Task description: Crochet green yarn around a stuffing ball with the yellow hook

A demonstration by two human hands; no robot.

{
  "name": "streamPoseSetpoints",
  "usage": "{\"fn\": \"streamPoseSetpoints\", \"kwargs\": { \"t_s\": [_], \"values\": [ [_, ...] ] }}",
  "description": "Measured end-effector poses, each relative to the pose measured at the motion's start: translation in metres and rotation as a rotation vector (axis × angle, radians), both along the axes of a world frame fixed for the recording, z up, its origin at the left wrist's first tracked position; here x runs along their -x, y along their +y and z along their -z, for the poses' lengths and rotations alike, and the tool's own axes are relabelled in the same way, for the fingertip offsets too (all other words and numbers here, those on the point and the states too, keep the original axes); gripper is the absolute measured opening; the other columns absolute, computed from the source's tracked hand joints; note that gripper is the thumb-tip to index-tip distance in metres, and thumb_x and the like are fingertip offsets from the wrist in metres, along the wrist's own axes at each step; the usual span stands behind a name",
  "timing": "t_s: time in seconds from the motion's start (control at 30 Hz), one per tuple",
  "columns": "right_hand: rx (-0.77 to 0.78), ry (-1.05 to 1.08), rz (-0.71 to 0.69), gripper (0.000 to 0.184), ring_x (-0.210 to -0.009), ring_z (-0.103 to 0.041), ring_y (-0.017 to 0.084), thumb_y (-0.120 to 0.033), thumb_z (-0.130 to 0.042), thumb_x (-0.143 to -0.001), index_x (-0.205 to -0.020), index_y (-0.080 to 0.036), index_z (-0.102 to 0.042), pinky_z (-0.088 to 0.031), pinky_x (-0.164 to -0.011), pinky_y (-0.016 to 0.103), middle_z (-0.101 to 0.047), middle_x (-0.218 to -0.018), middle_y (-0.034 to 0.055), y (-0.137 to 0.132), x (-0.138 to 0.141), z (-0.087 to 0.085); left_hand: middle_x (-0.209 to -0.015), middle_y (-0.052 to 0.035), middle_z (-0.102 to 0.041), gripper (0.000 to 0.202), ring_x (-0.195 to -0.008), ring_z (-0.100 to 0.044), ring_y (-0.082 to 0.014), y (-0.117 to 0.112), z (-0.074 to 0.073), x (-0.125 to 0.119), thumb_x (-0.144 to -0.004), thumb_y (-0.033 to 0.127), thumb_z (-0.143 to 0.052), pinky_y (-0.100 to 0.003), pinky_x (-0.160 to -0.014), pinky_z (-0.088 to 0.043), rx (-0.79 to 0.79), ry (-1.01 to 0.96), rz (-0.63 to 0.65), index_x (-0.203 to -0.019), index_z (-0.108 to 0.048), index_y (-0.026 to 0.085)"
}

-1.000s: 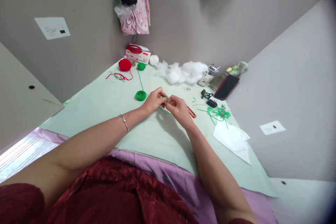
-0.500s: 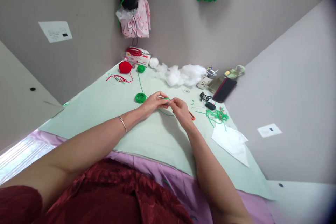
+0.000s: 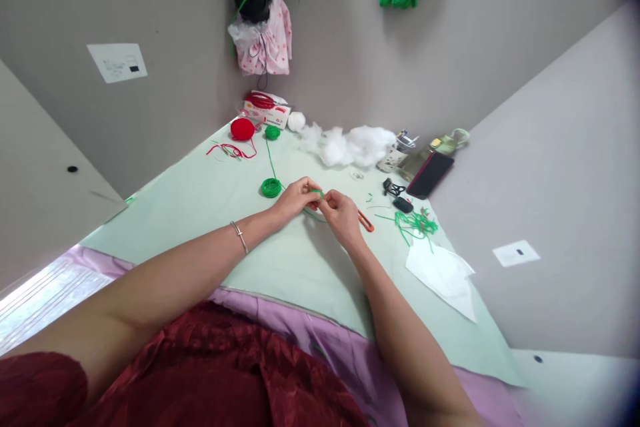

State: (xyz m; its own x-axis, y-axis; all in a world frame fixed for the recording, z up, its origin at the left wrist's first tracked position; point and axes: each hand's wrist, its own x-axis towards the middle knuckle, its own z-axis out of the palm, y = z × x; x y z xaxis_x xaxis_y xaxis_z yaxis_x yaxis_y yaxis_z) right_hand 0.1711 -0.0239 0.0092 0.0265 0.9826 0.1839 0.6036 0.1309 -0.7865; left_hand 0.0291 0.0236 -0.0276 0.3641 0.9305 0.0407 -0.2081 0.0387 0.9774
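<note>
Over the middle of the table, my left hand and my right hand meet fingertip to fingertip. Both pinch a small bit of green yarn, its shape mostly covered by the fingers. A strand runs from it past my left hand toward a green yarn coil lying to the left. From that coil another length leads up to a small green ball. An orange-handled tool, perhaps a crochet hook or cutter, shows just right of my right hand; whether the hand touches it I cannot tell.
White stuffing lies along the back, beside a pen cup. A phone leans on a bottle at the right, above green yarn scraps and white paper. Red yarn and a box sit back left.
The view has shifted slightly, so everything sits a little further right and lower. My fingers have moved slightly apart, showing more of the green yarn, and more of the orange tool is visible.
</note>
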Motion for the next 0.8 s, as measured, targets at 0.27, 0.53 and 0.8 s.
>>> {"fn": "streamPoseSetpoints", "kwargs": {
  "t_s": [0.27, 0.53, 0.8],
  "values": [
    [0.012, 0.040, -0.008, 0.031, -0.054, -0.029, 0.011, -0.045, -0.057, -0.082, -0.064, -0.022, -0.048, -0.023, -0.053, 0.027, -0.036, -0.056, -0.0070, 0.007, -0.009, 0.005, -0.110, -0.0073, -0.070, 0.028, -0.089, -0.069, -0.0183, 0.001, 0.003, 0.003, -0.098, 0.033, -0.065, -0.037, -0.077, -0.061, 0.029, -0.084, 0.083, -0.119, -0.065, 0.015],
    [0.021, -0.008, -0.078, 0.020, -0.056, -0.037, 0.014, -0.036, -0.050, -0.084, -0.071, -0.021, -0.056, -0.026, -0.056, 0.028, -0.046, -0.057, -0.0041, -0.002, -0.002, -0.003, -0.123, -0.0103, -0.067, 0.035, -0.102, -0.069, -0.0228, 0.005, 0.005, -0.003, -0.098, 0.035, -0.065, -0.043, -0.086, -0.060, 0.024, 0.031, -0.006, -0.127, -0.063, 0.016],
    [0.047, -0.031, -0.029, 0.021, -0.055, -0.035, 0.013, -0.036, -0.053, -0.082, -0.067, -0.021, -0.054, -0.024, -0.055, 0.027, -0.046, -0.054, -0.0052, -0.002, 0.005, -0.001, -0.127, -0.0111, -0.066, 0.037, -0.107, -0.068, -0.0243, 0.001, 0.001, -0.002, -0.098, 0.035, -0.065, -0.046, -0.090, -0.060, 0.035, 0.079, -0.043, -0.129, -0.062, 0.016]
  ]
}}
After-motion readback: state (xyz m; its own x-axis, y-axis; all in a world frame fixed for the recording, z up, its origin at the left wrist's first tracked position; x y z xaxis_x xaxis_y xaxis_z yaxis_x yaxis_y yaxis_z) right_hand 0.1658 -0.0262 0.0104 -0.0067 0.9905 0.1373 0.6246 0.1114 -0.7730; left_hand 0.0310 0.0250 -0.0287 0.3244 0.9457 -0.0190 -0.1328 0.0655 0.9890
